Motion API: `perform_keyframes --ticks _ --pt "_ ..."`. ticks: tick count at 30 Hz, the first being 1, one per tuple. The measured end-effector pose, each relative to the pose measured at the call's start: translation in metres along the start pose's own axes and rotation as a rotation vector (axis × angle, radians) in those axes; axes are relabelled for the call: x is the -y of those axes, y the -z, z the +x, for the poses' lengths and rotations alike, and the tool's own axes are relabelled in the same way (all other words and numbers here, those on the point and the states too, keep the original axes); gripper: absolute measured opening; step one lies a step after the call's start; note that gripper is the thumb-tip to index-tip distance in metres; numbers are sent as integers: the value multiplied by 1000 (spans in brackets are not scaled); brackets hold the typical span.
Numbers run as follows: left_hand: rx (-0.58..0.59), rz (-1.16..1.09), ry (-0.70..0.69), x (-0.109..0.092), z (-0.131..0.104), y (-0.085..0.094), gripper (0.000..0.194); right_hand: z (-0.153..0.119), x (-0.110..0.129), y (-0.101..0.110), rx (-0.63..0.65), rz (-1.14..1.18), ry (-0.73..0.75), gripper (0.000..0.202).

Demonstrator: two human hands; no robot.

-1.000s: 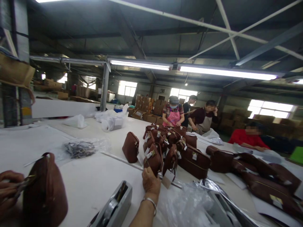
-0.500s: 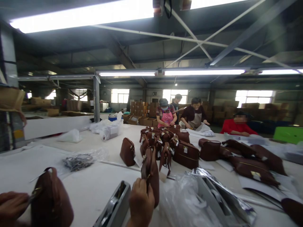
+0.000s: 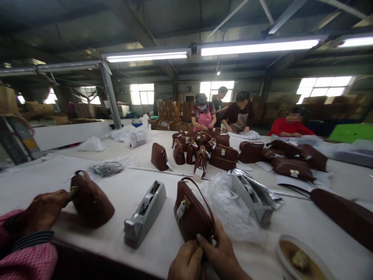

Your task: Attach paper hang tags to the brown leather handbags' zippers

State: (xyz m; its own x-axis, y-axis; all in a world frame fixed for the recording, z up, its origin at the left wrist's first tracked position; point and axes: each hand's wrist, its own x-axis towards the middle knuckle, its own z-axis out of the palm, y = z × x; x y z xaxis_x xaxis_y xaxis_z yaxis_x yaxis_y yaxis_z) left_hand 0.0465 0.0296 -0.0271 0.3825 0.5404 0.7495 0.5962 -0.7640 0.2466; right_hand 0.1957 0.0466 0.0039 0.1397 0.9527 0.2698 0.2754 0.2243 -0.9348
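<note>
A brown handbag [image 3: 192, 214] with a zipped top, a thin handle and a gold clasp stands tilted on the table just in front of me. Its near end is pinched by my left hand [image 3: 186, 261], fingers curled and closed. My right hand [image 3: 223, 251] grips the same end from the right, thumb pressed near a small metal fitting. What exactly lies between the fingertips is partly hidden. To the left of the handbag sits a grey tape dispenser [image 3: 145, 214]. Crumpled clear plastic [image 3: 230, 206] lies close to its right.
At left, a co-worker's hands [image 3: 48, 208] hold another brown bag [image 3: 93, 204]. Several brown bags [image 3: 223, 155] stand mid-table. A second dispenser [image 3: 256, 202] is at right, with a round dish [image 3: 303, 258] nearer. Several people work across the table.
The handbag has come away from the group toward me and turned to show its clasp side. Now both my hands are on it, where one was. The view has tipped downward.
</note>
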Motion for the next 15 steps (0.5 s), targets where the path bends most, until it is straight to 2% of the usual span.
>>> perform_keyframes --ticks 2,3,8,11,15 --pt "26 -112 -7 4 6 12 40 7 1 6 -4 22 -1 42" --pt "1 -155 38 8 10 18 38 10 2 9 7 38 -7 40" --pt "-187 -168 497 42 29 49 22 23 -2 28 131 184 -28 34" --pt "-271 -165 733 63 35 57 40 31 -5 36 221 298 -65 32" --pt "-250 -305 850 78 30 55 62 36 -8 42 303 384 -90 36"
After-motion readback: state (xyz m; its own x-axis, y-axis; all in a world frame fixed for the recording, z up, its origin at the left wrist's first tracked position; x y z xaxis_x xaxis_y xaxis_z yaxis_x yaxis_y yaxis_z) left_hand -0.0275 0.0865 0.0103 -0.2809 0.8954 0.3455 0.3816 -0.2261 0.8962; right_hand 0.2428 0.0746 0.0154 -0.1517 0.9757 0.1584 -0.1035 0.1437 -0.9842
